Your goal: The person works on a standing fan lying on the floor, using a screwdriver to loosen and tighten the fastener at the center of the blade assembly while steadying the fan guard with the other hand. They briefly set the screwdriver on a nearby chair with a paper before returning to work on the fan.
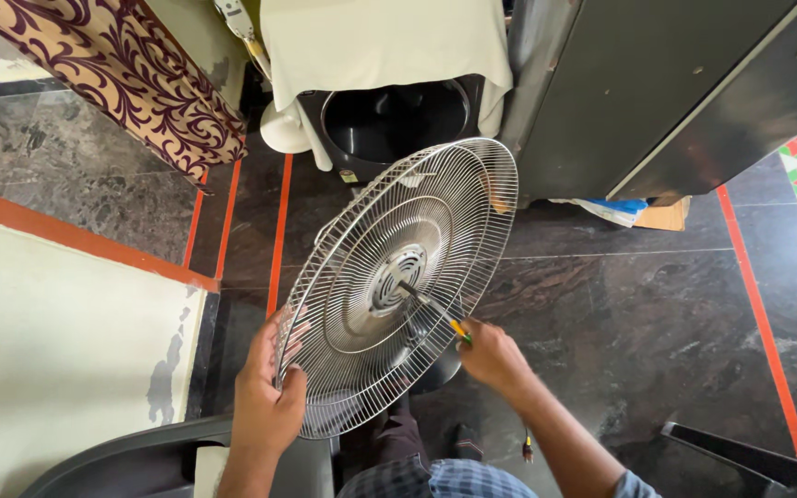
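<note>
A round chrome wire fan guard (435, 198) stands tilted in front of me, with the fan's motor hub (391, 277) at its centre. My left hand (267, 392) grips the guard's lower left rim. My right hand (491, 358) holds a screwdriver (435, 306) with a yellow handle. The shaft passes through the wires and its tip rests at the hub. Below the guard the fan's dark base is mostly hidden.
A black pot (397, 118) under a white cloth stands behind the fan. A dark metal cabinet (657, 92) is at the back right, a patterned maroon panel (122, 65) at the back left. A grey plastic chair (140, 456) sits by my left arm.
</note>
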`<state>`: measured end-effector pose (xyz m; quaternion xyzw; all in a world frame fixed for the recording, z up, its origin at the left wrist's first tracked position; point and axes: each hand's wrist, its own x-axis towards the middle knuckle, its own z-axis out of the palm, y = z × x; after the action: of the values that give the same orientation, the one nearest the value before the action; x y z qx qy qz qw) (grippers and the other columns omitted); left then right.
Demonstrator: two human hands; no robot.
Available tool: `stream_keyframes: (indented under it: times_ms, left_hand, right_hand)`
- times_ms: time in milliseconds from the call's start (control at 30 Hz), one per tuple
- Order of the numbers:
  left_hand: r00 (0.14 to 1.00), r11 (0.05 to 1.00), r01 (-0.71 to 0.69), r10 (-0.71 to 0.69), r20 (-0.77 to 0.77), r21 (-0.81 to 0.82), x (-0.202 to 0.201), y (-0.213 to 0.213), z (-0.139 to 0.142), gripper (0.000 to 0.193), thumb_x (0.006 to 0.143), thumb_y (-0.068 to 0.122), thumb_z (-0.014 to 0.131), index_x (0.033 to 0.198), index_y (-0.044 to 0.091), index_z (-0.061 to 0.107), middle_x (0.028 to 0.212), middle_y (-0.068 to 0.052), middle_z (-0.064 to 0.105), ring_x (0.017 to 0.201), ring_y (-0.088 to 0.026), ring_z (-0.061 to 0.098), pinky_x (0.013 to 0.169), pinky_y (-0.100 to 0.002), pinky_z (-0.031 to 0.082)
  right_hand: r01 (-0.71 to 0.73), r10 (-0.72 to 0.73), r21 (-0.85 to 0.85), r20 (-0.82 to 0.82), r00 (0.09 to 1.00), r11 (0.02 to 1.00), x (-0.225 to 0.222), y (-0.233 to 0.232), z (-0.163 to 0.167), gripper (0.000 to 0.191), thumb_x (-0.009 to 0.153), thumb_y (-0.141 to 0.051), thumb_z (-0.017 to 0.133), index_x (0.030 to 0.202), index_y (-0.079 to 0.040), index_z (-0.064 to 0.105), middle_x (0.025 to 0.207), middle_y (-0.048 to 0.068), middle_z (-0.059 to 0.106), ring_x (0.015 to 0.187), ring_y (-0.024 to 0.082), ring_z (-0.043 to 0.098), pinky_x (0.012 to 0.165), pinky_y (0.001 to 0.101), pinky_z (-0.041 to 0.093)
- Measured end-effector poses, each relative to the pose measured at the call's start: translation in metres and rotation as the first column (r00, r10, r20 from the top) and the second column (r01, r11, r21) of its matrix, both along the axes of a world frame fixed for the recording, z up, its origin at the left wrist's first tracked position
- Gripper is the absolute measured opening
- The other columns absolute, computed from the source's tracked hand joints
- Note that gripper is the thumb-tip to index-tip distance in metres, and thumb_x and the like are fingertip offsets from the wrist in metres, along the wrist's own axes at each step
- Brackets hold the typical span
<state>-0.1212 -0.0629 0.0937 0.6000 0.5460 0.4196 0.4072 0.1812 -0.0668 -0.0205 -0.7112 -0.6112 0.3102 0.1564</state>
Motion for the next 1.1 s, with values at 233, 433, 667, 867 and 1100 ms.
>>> stream_keyframes:
  times_ms: [233,433,667,867,1100]
  left_hand:
    - [0.996,0.997,0.073,-0.072,-0.055,0.018,0.003,0.008,0.018,0.07,0.082,-0.005,0.06,0.149,-0.004,0.039,0.151,-0.021,0.051,0.144,-0.028,0.046,0.119,-0.038,0.031]
    - [0.978,0.993,0.114,-0.11,-0.176,0.011,0.021,0.032,0.063,0.071,0.083,0.001,0.065,0.15,0.002,0.04,0.152,-0.019,0.052,0.142,-0.027,0.05,0.116,-0.039,0.036]
    - [0.914,0.985,0.161,-0.173,-0.367,-0.064,0.053,0.075,0.108,0.073,0.084,0.012,0.068,0.152,0.016,0.041,0.15,-0.016,0.054,0.14,-0.028,0.053,0.113,-0.043,0.041]
    - [0.868,0.943,0.263,-0.323,-0.376,-0.204,0.067,0.098,0.117,0.085,0.08,0.016,0.073,0.156,0.023,0.036,0.155,-0.011,0.048,0.143,-0.027,0.046,0.113,-0.044,0.038]
    - [0.877,0.925,0.324,-0.373,-0.302,-0.199,0.065,0.098,0.118,0.081,0.081,0.006,0.064,0.156,0.019,0.036,0.16,-0.012,0.044,0.151,-0.027,0.039,0.117,-0.042,0.033]
  right_hand:
    - [0.134,-0.225,-0.268,-0.347,0.91,0.954,0.033,0.001,0.009,0.027,0.09,-0.026,0.07,0.111,-0.01,0.067,0.069,0.006,0.067,0.06,0.015,0.067,0.059,0.0331,0.053]
    - [0.23,-0.332,-0.254,-0.51,0.793,0.939,0.034,0.016,0.01,0.029,0.09,-0.022,0.072,0.113,-0.007,0.061,0.067,0.005,0.067,0.055,0.012,0.06,0.054,0.0312,0.048]
    - [0.149,-0.237,-0.205,-0.52,0.821,0.967,0.024,0.035,0.021,0.025,0.099,-0.024,0.057,0.109,-0.007,0.073,0.064,0.001,0.062,0.054,0.01,0.055,0.053,0.0288,0.046]
    - [0.16,-0.245,-0.203,-0.525,0.815,0.966,0.028,0.042,0.011,0.027,0.1,-0.025,0.057,0.109,-0.008,0.076,0.063,0.001,0.06,0.057,0.009,0.054,0.055,0.0291,0.046]
    - [0.15,-0.242,-0.22,-0.486,0.84,0.964,0.035,0.045,0.011,0.029,0.101,-0.026,0.055,0.11,-0.008,0.076,0.064,0.001,0.06,0.059,0.009,0.055,0.059,0.0291,0.047]
